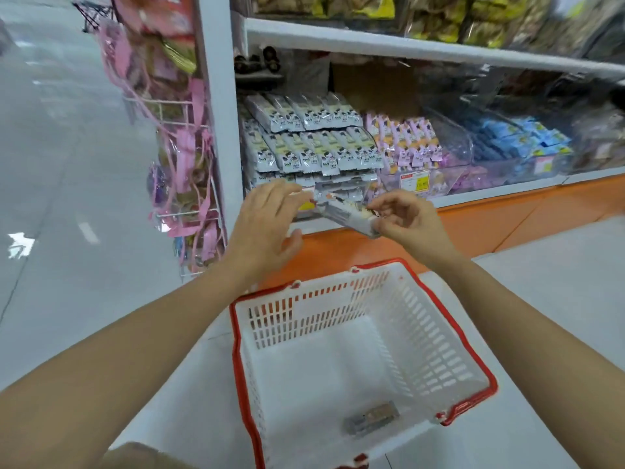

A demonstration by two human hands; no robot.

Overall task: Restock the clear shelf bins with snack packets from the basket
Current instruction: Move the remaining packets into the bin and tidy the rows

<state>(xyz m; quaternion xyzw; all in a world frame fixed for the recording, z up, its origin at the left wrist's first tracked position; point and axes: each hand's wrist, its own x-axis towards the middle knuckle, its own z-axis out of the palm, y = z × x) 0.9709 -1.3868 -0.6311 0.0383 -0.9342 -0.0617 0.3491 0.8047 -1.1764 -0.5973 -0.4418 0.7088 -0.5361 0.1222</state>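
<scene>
My right hand pinches one end of a long grey-white snack packet, held just in front of the leftmost clear bin. My left hand hovers beside the packet's other end with fingers spread; whether its fingertips touch the packet is unclear. That bin is stacked high with matching grey-white packets. On the floor below my arms stands the white basket with a red rim, holding a single small grey-brown packet near its front.
Beside the grey-white bin are a clear bin of pink packets and one of blue packets. An orange plinth runs under the shelf. A wire rack with pink-ribboned bags hangs at the shelf's left end. The grey floor stretches left.
</scene>
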